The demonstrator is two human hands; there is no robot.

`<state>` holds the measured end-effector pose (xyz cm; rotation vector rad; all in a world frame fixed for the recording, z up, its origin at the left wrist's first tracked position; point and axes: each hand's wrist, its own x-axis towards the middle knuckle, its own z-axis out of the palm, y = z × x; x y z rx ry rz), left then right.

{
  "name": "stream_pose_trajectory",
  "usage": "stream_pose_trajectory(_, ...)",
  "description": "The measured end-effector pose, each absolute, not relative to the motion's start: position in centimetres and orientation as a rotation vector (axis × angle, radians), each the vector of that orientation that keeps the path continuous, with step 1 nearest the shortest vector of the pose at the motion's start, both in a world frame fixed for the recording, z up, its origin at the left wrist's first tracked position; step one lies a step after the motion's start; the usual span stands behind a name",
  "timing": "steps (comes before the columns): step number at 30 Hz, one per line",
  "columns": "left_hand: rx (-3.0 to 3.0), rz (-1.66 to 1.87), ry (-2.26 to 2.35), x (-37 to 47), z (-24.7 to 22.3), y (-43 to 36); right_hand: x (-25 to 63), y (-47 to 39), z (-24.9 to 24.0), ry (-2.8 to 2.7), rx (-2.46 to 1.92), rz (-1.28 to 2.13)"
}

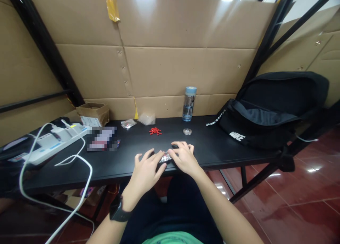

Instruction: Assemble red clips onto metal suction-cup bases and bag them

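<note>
A small shiny clear plastic packet [166, 157] lies near the front edge of the black table, between my two hands. My left hand [146, 171] has its thumb and index finger at the packet's left side, while its other fingers spread over the tabletop. From the right, my right hand [185, 158] has its thumb on the packet and its other fingers bent against the table. What is inside the packet is too small to make out. Beyond my hands sit a pile of small red pieces [155, 131] and a small round clear item [187, 131].
A water bottle [189, 104] stands at the back, near two clear plastic bags [128, 124]. An open black backpack [265, 116] fills the table's right end. A cardboard box [94, 112], a blurred-out item [102, 138] and a white power strip [58, 143] with cables occupy the left.
</note>
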<state>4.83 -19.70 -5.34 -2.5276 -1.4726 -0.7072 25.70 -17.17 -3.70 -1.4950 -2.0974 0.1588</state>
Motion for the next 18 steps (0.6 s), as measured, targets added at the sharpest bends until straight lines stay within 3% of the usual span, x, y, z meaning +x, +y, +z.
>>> stream_pose_trajectory(12, -2.522, -0.762, -1.334, 2.3, -5.0, -22.0, 25.7, -17.2, -4.0, -2.040, -1.512, 0.103)
stream_pose_trajectory(18, -2.393, -0.891, -1.471, -0.1, -2.5, -17.5, 25.6, -17.2, -4.1, -2.036, -1.513, 0.105)
